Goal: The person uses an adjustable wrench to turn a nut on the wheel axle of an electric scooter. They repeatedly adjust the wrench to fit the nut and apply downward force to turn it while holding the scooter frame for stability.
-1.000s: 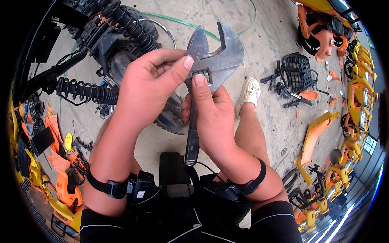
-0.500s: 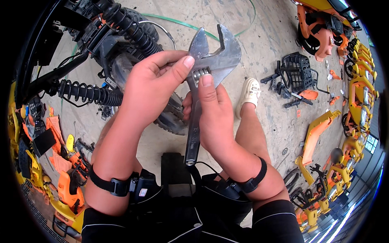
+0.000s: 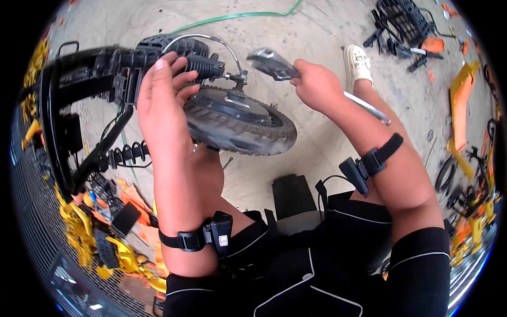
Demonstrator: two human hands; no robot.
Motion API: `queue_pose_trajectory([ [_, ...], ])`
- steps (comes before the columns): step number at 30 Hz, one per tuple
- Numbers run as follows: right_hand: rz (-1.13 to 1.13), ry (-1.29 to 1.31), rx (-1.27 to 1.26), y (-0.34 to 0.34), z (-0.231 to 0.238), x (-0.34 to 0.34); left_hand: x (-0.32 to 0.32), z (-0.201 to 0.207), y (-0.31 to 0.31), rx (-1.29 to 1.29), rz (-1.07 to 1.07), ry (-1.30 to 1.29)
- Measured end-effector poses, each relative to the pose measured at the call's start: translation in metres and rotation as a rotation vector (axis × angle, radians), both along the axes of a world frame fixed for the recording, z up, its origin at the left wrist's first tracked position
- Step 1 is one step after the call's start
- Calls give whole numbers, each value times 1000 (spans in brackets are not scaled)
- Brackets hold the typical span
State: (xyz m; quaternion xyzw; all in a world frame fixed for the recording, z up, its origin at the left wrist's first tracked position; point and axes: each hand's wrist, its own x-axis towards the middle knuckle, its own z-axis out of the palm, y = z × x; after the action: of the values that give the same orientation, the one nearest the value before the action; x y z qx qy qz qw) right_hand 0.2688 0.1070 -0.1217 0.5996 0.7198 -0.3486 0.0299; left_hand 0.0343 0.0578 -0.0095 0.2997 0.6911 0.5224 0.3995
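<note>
Head view: right hand point(image 3: 318, 87) grasps an adjustable wrench point(image 3: 273, 65), above and right of the black-tyred wheel point(image 3: 240, 134). Left hand point(image 3: 165, 98), left of the wheel, is released, fingers extended; contact with the black ribbed part point(image 3: 207, 67) cannot be determined. Beyond the wheel, a green strap point(image 3: 232, 17) lies on the floor point(image 3: 311, 34).

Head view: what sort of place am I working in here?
Probably a vehicle repair or dismantling workshop: a wheel on a black frame, a wrench in the right hand, and loose yellow parts on the floor.
</note>
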Motion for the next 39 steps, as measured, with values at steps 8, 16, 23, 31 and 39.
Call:
queue_pose_trajectory([
  [8, 156, -67, 26, -10, -24, -15, 12, -6, 8, 7, -86, 25],
  [16, 207, -86, 35, -10, -23, -31, 11, -7, 4, 8, -111, 29],
  [23, 210, -82, 3, -11, -26, -35, 5, -4, -1, -8, -110, 34],
  [31, 247, -111, -61, -5, -18, -49, 3, -6, -3, -7, -124, 43],
  [39, 316, -126, -151, 12, -3, -56, 1, -8, -1, 2, -142, 54],
])
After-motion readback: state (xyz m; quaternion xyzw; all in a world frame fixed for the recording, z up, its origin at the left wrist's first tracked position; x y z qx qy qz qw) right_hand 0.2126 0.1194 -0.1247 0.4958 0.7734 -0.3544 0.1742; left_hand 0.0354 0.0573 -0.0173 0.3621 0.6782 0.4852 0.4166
